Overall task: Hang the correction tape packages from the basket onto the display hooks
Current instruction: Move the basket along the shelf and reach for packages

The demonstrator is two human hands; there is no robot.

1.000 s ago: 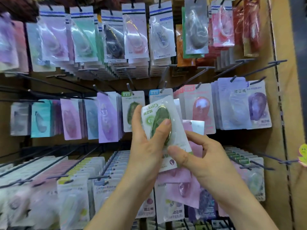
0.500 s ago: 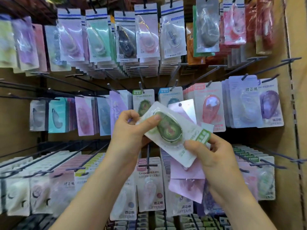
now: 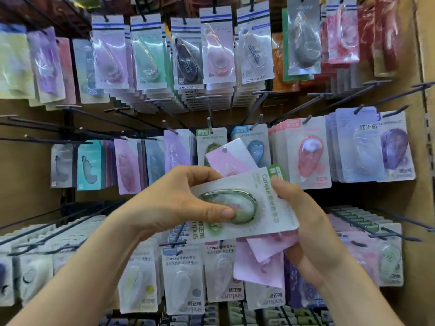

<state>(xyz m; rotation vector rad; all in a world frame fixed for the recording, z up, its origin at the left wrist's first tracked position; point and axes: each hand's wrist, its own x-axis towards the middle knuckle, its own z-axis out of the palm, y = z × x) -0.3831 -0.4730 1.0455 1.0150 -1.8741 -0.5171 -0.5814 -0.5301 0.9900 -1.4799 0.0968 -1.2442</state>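
Observation:
A green correction tape package (image 3: 263, 203) lies sideways in front of the display, its green header pointing right. My left hand (image 3: 179, 201) grips its left end, thumb pressed on the clear blister. My right hand (image 3: 303, 222) holds its right end and also holds a fan of pink packages (image 3: 263, 262) behind it, one pink-and-white card (image 3: 231, 156) sticking up above. Just behind, a hook (image 3: 210, 124) carries matching green packages (image 3: 210, 143). No basket is in view.
Rows of black wire hooks hold hanging packages: blue (image 3: 255, 144), red (image 3: 308, 151) and purple (image 3: 386, 147) on the middle row, white ones (image 3: 183, 278) below. Bare hooks (image 3: 70, 135) jut out at the left. A wooden side panel (image 3: 426, 161) closes the right.
The green package has turned from upright to lying sideways, header to the right, and both hands have sunk a little. The view has shifted so the display sits further right.

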